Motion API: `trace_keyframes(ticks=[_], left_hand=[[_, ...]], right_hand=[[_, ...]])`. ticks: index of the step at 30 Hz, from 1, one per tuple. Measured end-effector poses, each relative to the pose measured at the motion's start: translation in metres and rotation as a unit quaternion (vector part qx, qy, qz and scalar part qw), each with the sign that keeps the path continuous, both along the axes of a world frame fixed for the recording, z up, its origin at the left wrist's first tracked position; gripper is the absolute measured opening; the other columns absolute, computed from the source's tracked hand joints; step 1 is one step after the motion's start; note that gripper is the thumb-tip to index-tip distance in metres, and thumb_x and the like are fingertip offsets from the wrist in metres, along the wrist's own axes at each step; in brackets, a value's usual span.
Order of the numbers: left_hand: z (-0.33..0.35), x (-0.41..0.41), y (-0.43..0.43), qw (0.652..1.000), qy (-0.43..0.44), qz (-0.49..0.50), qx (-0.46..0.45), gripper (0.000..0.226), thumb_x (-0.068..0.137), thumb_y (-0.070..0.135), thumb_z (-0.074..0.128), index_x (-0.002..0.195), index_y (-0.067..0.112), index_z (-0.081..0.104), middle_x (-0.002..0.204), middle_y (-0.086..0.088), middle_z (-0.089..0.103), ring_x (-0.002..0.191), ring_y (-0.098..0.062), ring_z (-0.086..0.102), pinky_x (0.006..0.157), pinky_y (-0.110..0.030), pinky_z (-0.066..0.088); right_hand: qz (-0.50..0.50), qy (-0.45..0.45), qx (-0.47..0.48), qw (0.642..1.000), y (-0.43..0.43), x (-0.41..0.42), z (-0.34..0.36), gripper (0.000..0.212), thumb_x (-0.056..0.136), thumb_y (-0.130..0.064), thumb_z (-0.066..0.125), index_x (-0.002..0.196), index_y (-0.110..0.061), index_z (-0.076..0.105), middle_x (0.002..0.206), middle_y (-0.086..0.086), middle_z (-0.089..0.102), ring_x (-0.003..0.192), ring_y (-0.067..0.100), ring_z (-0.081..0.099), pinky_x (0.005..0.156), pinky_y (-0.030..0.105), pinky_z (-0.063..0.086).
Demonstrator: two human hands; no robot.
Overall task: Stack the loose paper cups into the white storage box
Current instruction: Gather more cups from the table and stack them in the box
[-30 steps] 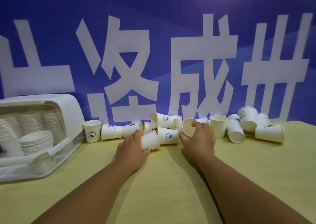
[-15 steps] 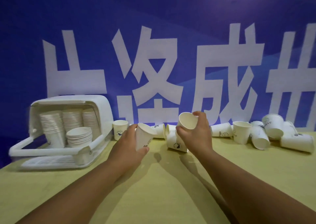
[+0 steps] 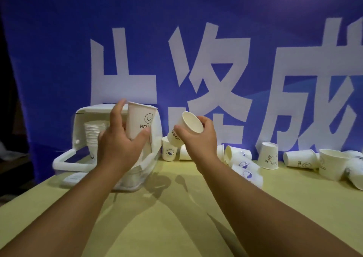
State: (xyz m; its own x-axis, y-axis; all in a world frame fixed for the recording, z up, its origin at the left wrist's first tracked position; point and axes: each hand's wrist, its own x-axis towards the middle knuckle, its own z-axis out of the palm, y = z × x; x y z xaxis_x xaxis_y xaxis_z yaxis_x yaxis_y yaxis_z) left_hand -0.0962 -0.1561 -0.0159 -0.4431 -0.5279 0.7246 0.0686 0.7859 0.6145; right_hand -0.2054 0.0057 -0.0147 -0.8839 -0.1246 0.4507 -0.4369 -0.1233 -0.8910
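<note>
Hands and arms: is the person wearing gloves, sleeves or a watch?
No. The left hand and right hand have no gloves, and no rings that I can see. The left forearm and right forearm are uncovered too: no sleeve, watch or bracelet shows, all the way to the picture's edge.

Blue banner [image 3: 59, 46] behind a yellow-green table [image 3: 176, 231]
The banner is printed with large white characters [image 3: 206, 74]. Shadows are cast across the tabletop. At far left a dark strip [image 3: 7, 123] is seen, possibly unlit room beyond.
</note>
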Motion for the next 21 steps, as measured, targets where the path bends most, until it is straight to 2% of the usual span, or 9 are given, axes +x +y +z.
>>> trace_keyframes(ticks=[3,6,10,14,17,21], left_hand=[[-0.003,0.007,-0.018,0.999,0.002,-0.02,0.041,0.094,0.091,0.047,0.072,0.14,0.078,-0.002,0.134,-0.006,0.061,0.107,-0.034,0.066,0.089,-0.058,0.058],[-0.006,0.011,-0.026,0.998,-0.009,-0.047,0.049,0.087,0.094,0.044,0.069,0.134,0.083,0.003,0.142,-0.001,0.056,0.116,-0.029,0.063,0.094,-0.057,0.056],[-0.014,0.01,-0.04,0.997,-0.007,-0.044,0.065,0.074,0.091,0.041,0.073,0.139,0.064,0.023,0.126,0.002,0.059,0.104,-0.024,0.066,0.081,-0.053,0.06],[-0.023,0.005,-0.042,0.996,-0.027,-0.057,0.067,0.069,0.087,0.034,0.079,0.133,0.051,0.029,0.105,0.017,0.056,0.093,-0.011,0.065,0.078,-0.045,0.059],[-0.025,0.002,-0.042,0.996,-0.044,-0.05,0.068,0.069,0.087,0.032,0.08,0.132,0.049,0.03,0.107,0.013,0.058,0.095,-0.012,0.065,0.081,-0.046,0.059],[-0.026,0.004,-0.044,0.992,-0.093,-0.044,0.073,0.075,0.087,0.033,0.079,0.138,0.053,0.028,0.12,0.007,0.059,0.105,-0.018,0.063,0.088,-0.052,0.059]], right_hand=[[0.032,-0.014,-0.028,0.999,-0.027,0.004,0.004,0.067,0.071,-0.043,0.087,0.126,-0.037,0.048,0.111,-0.016,0.055,0.104,0.011,0.058,0.085,0.032,0.057],[0.057,-0.03,-0.058,0.996,-0.05,0.008,0.008,0.062,0.072,-0.043,0.086,0.122,-0.037,0.051,0.112,-0.013,0.058,0.104,0.011,0.06,0.088,0.036,0.058],[0.079,-0.039,-0.079,0.993,-0.07,0.008,0.009,0.065,0.071,-0.045,0.086,0.126,-0.035,0.054,0.114,-0.011,0.062,0.101,0.01,0.064,0.088,0.038,0.059],[0.087,-0.037,-0.08,0.992,-0.075,0.007,0.001,0.072,0.073,-0.045,0.086,0.134,-0.032,0.053,0.117,-0.012,0.06,0.105,0.009,0.063,0.087,0.031,0.058],[0.074,-0.027,-0.089,0.993,-0.071,0.004,0.004,0.068,0.076,-0.042,0.085,0.133,-0.033,0.05,0.118,-0.011,0.059,0.103,0.009,0.061,0.08,0.026,0.057],[0.064,0.006,-0.079,0.995,-0.07,0.005,0.01,0.065,0.076,-0.044,0.084,0.13,-0.035,0.05,0.117,-0.013,0.058,0.106,0.011,0.06,0.085,0.031,0.059]])
